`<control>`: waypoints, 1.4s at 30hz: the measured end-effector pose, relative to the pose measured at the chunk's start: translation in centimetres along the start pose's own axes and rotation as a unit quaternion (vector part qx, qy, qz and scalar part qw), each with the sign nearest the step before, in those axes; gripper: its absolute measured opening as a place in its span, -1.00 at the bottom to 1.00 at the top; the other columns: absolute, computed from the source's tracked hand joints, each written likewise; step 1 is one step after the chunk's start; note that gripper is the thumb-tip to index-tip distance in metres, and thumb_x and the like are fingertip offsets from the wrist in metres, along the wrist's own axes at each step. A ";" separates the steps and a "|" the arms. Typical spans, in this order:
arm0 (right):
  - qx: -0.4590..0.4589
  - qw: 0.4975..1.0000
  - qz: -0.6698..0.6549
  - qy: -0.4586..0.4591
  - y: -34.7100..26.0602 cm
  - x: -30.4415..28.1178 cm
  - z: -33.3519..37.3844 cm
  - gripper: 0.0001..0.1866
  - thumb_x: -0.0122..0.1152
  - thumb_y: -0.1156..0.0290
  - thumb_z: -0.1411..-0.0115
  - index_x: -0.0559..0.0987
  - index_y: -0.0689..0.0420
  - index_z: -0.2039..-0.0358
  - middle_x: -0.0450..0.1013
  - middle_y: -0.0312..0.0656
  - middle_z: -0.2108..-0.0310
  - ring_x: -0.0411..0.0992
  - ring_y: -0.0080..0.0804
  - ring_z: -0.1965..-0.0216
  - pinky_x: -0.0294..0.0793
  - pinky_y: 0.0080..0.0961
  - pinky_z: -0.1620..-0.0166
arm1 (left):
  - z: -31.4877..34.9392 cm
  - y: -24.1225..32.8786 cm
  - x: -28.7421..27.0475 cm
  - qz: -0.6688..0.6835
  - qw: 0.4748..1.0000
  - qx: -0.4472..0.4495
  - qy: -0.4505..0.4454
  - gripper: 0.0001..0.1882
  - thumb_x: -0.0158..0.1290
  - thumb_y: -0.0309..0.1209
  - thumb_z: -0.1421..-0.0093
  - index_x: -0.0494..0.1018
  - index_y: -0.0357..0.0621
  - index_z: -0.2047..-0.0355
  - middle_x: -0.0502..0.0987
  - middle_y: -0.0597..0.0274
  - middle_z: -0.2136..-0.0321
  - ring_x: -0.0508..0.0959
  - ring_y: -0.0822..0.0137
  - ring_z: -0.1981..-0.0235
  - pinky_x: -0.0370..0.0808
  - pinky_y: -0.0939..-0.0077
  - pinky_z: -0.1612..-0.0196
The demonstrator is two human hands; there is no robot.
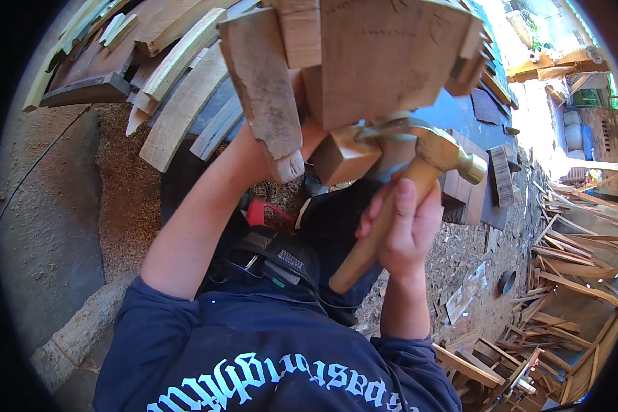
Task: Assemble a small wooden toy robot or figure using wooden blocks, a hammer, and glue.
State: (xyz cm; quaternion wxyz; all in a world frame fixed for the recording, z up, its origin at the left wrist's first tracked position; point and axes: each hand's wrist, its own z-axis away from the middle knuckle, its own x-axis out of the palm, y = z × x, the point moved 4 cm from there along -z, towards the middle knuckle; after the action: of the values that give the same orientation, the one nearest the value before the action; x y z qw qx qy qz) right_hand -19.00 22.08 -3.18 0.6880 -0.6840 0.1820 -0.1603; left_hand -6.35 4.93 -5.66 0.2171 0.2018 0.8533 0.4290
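My right hand point(408, 230) is wrapped round the wooden handle of a claw hammer point(438, 152). The hammer's worn metal head is up beside a squared wooden block point(345, 156), and its claw overlaps that block's top; whether they touch I cannot tell. My left hand point(312, 136) reaches up behind a rough wooden strip point(262, 79) and next to a large wooden piece point(395, 65). Only a bit of it shows near the wrist; its fingers are hidden by the wood, so its grip cannot be seen.
Several planks and offcuts point(185, 103) lie on the workbench at the upper left. A stacked wood piece point(501, 175) is by the bench's right edge. Scrap strips point(577, 254) pile up along the right. A log point(82, 329) lies at the lower left, and a red object point(256, 211) is below my left forearm.
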 end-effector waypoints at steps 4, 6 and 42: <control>-0.035 0.999 -0.021 -0.001 -0.4 -0.6 1.4 -0.67 -0.03 0.17 -0.50 0.26 0.21 0.02 0.37 -0.16 0.52 0.37 -0.47 0.68 0.46 -0.54 0.57 | -0.3 -0.7 -0.1 0.178 0.977 -0.119 0.005 -0.59 0.19 -0.52 -0.29 0.34 -0.28 -0.11 0.63 0.06 0.10 0.60 0.21 -0.07 0.58 0.29 -0.13; -0.056 0.998 0.009 0.001 -0.5 -1.1 1.5 -0.65 -0.01 0.16 -0.50 0.27 0.22 0.02 0.37 -0.16 0.53 0.37 -0.47 0.67 0.45 -0.55 0.57 | -0.2 -0.6 -0.3 0.112 0.990 -0.088 -0.020 -0.54 0.16 -0.44 -0.33 0.29 -0.22 -0.18 0.54 0.12 -0.03 0.55 0.28 -0.08 0.48 0.32 -0.16; -0.249 0.896 0.365 0.046 -3.0 5.1 -2.0 -0.49 0.41 0.43 -0.07 0.41 0.41 0.06 0.42 0.18 0.16 0.49 0.15 0.10 0.52 -0.17 -0.01 | -1.4 -3.0 -2.1 -0.378 0.895 0.235 0.017 -0.82 0.29 -0.51 -0.17 0.63 -0.27 0.21 0.69 0.16 0.27 0.67 0.32 0.26 0.60 0.37 0.16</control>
State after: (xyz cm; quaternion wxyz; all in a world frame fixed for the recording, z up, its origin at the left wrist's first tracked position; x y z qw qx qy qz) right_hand -15.34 17.89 -0.34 0.4967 -0.7100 0.4841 0.1217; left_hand -5.81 1.25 -6.98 0.2946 -0.0982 0.9448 0.1048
